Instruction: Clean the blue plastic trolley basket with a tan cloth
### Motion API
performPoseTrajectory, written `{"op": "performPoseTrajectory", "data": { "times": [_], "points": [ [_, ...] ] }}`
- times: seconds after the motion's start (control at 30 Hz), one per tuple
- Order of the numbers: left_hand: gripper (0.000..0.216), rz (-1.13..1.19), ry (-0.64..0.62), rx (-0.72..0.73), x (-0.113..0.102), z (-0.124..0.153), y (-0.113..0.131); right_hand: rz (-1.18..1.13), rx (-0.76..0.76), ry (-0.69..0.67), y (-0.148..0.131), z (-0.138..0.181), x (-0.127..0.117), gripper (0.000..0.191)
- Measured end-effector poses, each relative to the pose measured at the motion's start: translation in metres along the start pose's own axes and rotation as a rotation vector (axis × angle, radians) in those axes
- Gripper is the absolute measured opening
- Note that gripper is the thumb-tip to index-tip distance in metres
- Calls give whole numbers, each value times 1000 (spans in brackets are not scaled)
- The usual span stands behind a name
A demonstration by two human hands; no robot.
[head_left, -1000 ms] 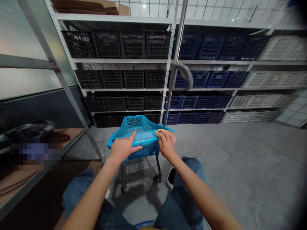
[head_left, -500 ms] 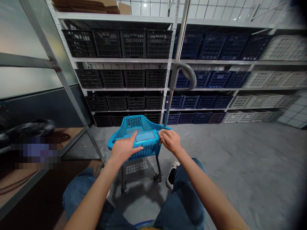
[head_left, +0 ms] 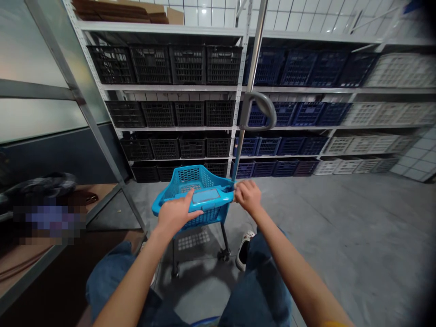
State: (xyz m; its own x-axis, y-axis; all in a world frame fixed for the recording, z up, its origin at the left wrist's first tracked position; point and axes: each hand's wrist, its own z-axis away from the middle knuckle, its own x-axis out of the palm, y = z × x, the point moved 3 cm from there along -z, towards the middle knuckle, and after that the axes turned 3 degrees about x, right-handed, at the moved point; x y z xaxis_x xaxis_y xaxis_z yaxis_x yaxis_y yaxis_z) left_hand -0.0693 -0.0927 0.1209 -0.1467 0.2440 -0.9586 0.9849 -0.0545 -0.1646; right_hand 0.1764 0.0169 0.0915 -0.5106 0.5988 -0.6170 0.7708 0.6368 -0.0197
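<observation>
A small blue plastic basket cart [head_left: 177, 181] on wheels stands on the floor in front of my knees. A metal pole [head_left: 245, 105] with a grey loop handle [head_left: 268, 108] rises from its right rear corner. My left hand [head_left: 176, 214] grips the near rim of the basket, with the forefinger laid along the rim beside a flat blue panel [head_left: 205, 195]. My right hand [head_left: 248, 195] is closed in a fist at the right corner, by the foot of the pole. What it holds is hidden by the fingers.
Metal shelving [head_left: 238, 88] across the back holds rows of black crates [head_left: 187, 63], blue crates [head_left: 299, 68] and white crates [head_left: 391, 72]. A slanted metal shelf frame [head_left: 85, 109] and a low brown shelf board [head_left: 20, 254] stand at my left. Grey concrete floor [head_left: 340, 236] spreads to the right.
My right hand has slid right along the rim to the foot of the pole. The tan round thing seen under it earlier no longer shows. The left hand has stayed put.
</observation>
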Motion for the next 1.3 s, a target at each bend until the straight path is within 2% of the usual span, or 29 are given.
{"op": "performPoseTrajectory", "data": {
  "times": [0.07,0.13,0.2,0.27,0.33,0.43,0.5,0.57,0.6,0.67,0.77,0.83,0.93,1.03,1.1,1.2,1.3],
  "points": [
    [87,0,-4,-5,0,0,1,0,161,62,15,-4,-7,29],
    [87,-1,-4,-17,-1,0,1,18,262,90,8,-7,-11,29],
    [87,-2,-4,-24,-1,0,1,43,227,49,-17,-10,-9,27],
    [87,-1,-9,-21,-2,1,0,46,125,-12,-40,-13,-7,25],
    [88,-1,-15,-11,-2,2,0,20,11,-74,-44,-16,-7,25],
    [87,0,-10,5,-1,1,0,-16,-25,-136,-11,-21,-12,28],
    [87,-3,-2,7,0,1,0,-31,93,-155,16,-23,-16,29],
    [87,-6,0,-2,0,1,1,-12,239,-159,26,-25,-18,29],
    [87,-7,-2,-8,-1,0,1,17,286,-158,21,-26,-17,29],
    [86,-9,-15,-22,-2,0,1,93,282,-155,-4,-26,-15,28],
    [87,-6,-40,-31,-4,1,0,132,118,-166,-45,-24,-11,25],
    [87,0,-38,-24,-3,2,-1,76,0,-189,-48,-23,-13,26],
    [87,0,-2,7,0,3,0,-42,-35,-234,-11,-24,-16,29],
    [87,-10,28,21,4,4,1,-228,68,-323,40,-33,-11,31],
    [87,-12,36,21,5,5,2,-376,122,-412,63,-42,-1,31],
    [87,0,30,13,5,4,3,-507,229,-473,79,-52,14,28],
    [86,13,11,-12,4,4,2,-549,296,-442,77,-52,14,29]
  ]
}}
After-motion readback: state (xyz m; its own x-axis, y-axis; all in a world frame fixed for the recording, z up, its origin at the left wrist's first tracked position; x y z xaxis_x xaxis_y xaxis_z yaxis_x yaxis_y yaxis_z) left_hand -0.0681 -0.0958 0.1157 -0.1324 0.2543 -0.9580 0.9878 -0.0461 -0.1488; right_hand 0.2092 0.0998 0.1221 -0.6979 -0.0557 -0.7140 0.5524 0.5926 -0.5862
